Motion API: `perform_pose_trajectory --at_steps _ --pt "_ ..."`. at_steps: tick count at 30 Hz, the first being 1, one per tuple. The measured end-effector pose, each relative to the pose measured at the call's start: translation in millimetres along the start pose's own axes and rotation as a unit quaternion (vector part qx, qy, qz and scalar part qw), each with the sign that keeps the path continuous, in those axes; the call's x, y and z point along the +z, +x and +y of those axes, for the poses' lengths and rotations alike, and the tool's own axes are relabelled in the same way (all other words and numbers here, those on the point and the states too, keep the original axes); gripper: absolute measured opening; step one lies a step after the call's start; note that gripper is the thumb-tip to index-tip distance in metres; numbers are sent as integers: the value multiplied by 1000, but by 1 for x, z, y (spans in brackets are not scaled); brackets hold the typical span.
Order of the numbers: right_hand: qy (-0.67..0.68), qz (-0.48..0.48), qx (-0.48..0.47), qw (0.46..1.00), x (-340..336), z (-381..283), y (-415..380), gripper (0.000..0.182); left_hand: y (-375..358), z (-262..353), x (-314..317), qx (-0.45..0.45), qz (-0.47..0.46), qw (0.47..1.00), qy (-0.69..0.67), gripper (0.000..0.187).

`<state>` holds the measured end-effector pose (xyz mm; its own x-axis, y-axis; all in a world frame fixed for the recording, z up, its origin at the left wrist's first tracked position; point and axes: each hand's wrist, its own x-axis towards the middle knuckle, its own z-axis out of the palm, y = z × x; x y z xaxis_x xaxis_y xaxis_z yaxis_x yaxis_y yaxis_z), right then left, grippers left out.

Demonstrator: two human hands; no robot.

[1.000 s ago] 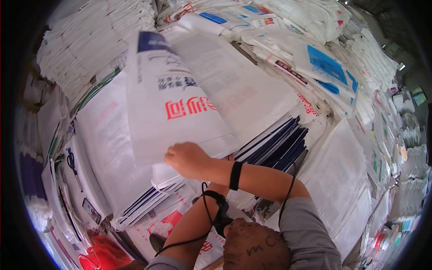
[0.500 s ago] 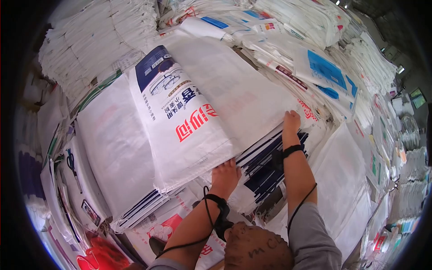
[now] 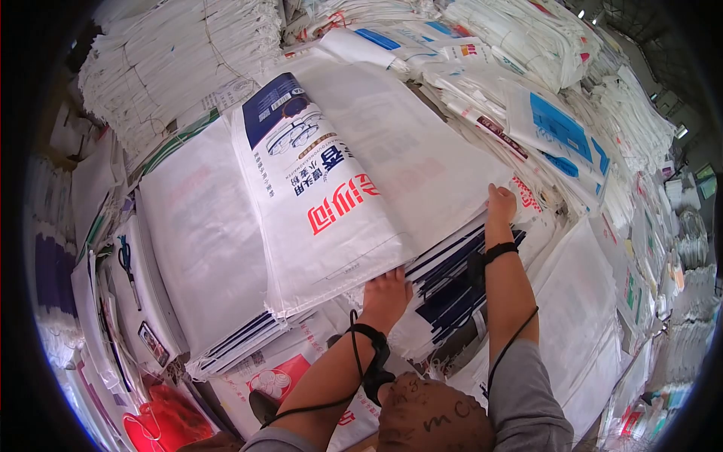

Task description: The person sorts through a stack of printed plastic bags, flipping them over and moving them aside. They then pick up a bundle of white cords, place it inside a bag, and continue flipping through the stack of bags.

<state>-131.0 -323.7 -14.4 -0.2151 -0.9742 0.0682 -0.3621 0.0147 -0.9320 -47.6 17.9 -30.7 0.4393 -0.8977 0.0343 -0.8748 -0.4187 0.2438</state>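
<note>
A white woven sack (image 3: pixel 331 248) with red and dark blue print lies folded over on a stack of flat white sacks. My left hand (image 3: pixel 387 296) is at its near edge, fingers curled in against the edge and their tips partly hidden. My right hand (image 3: pixel 501 204) is closed in a pinch on the near right corner of the plain white sack (image 3: pixel 429 166) beside it. Below that corner, layered dark blue and white sack edges (image 3: pixel 452 290) show. Left of the printed sack lies another white sack pile (image 3: pixel 203 233).
Tied bundles of white sacks (image 3: pixel 173 68) rise at the back left. Sacks with blue print (image 3: pixel 561 128) lie at the back right. Blue-handled scissors (image 3: pixel 126 260), a phone-like object (image 3: pixel 153 343) and a red bag (image 3: pixel 169 422) are at the left. A brown rounded object (image 3: pixel 433 414) is nearest me.
The whole view has shifted slightly, so the sacks and hands appear a little farther right. Both hands stay at the same places on the sacks.
</note>
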Motion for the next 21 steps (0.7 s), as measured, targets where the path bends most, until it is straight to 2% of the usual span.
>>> perform_pose_trajectory --at_steps 1,3,4,8,10,11,13,14,16,18,19,20,21 --pt "0 0 0 1000 3 -5 -3 24 0 0 0 3 7 1000 3 57" --pt "-92 23 -177 980 10 -16 -10 22 0 0 -1 1 1 1000 3 57" --pt "-92 24 -178 979 12 -29 -18 22 1 1 -2 -2 -6 1000 2 57" --pt "0 -116 -331 936 28 -90 -70 9 1 1 -3 1 -6 1000 -3 57" --pt "18 -136 -409 902 36 -124 -123 6 1 2 -7 -12 -37 999 -19 58" --pt "-17 -166 -420 892 42 -132 -149 6 1 2 -7 -9 -38 999 -20 58" --pt "9 -256 -462 849 42 -149 -211 3 1 3 -7 -19 -48 999 -15 56" --pt "0 -312 -495 811 40 -154 -238 5 1 -1 -5 -17 -48 999 -14 56" --pt "32 -436 -495 751 35 -154 -283 5 0 -10 17 14 -85 984 -153 52" --pt "33 -525 -504 685 27 -150 -315 5 0 -14 86 -2 96 932 -351 49" --pt "23 -567 -495 658 23 -147 -324 5 0 -13 74 23 173 976 -127 48" --pt "22 -566 -494 660 21 -142 -325 5 1 -12 64 26 171 977 -128 48" --pt "-1 -627 -480 613 20 -137 -325 7 2 -12 57 29 114 983 -138 49"
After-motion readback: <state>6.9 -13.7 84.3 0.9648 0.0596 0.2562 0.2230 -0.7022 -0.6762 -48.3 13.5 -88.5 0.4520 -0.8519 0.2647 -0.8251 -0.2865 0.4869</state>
